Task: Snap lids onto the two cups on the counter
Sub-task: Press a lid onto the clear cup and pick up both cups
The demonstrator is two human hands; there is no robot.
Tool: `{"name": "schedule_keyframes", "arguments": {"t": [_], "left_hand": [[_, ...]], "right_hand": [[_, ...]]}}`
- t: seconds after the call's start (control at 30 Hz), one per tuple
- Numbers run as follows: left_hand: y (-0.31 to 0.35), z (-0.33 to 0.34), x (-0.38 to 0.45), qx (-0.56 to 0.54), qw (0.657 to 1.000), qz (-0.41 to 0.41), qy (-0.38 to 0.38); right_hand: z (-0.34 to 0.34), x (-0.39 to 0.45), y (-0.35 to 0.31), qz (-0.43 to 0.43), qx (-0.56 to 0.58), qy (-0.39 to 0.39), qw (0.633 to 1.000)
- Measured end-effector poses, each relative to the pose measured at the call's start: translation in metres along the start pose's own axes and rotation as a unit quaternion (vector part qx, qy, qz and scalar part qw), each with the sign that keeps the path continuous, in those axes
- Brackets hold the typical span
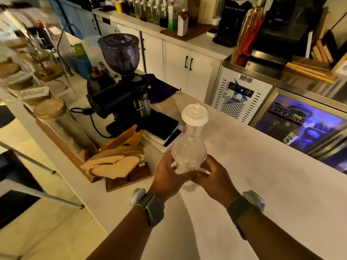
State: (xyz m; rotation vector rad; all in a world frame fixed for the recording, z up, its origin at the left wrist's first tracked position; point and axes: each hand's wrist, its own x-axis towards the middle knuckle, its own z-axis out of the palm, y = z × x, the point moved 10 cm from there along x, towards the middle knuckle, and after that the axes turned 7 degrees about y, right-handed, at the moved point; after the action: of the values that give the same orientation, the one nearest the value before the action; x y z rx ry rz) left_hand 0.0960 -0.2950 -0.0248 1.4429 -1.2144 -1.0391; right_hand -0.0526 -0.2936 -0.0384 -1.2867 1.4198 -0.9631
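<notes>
At the far left we see blurred wooden boards and a glass jar with a wooden lid [50,109] standing along the edge of the white table [262,166]. Next to the right stands a black coffee grinder [122,87] with a dark bean hopper on top, its cord trailing on the table, and in front of it a wooden holder of paper filters [114,162]. Just right of the grinder's base lies a small stack of flat black and white scales [163,132]. Then comes our left hand [169,177], its fingers wrapped around the left side of a clear cup [187,156] that already carries a clear domed lid; the cup sits in front of us near the middle of the table, though we cannot tell whether its base touches the surface. Directly behind it, and partly hidden by it, stands the second cup [195,126], capped with a white lid [194,115] that has a small raised spout. Our right hand [216,175] closes on the right side of the clear cup, fingers curled against its lower wall, so both hands grip the same cup. Each wrist wears a grey band. At the far right, beyond the table, a steel fridge [242,98] and a glass-fronted freezer [304,124] glow blue.
</notes>
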Motion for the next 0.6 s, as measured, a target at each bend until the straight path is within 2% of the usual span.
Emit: {"name": "schedule_keyframes", "arguments": {"t": [0.2, 0.6], "left_hand": [[-0.001, -0.010, 0.031, 0.032, 0.999, 0.001, 0.001], [-0.014, -0.015, 0.059, 0.007, 0.999, -0.029, 0.015]], "right_hand": [[0.017, 0.034, -0.003, 0.000, -0.006, 0.025, 1.000], [0.038, 0.065, 0.000, 0.005, -0.004, 0.036, 0.999]]}}
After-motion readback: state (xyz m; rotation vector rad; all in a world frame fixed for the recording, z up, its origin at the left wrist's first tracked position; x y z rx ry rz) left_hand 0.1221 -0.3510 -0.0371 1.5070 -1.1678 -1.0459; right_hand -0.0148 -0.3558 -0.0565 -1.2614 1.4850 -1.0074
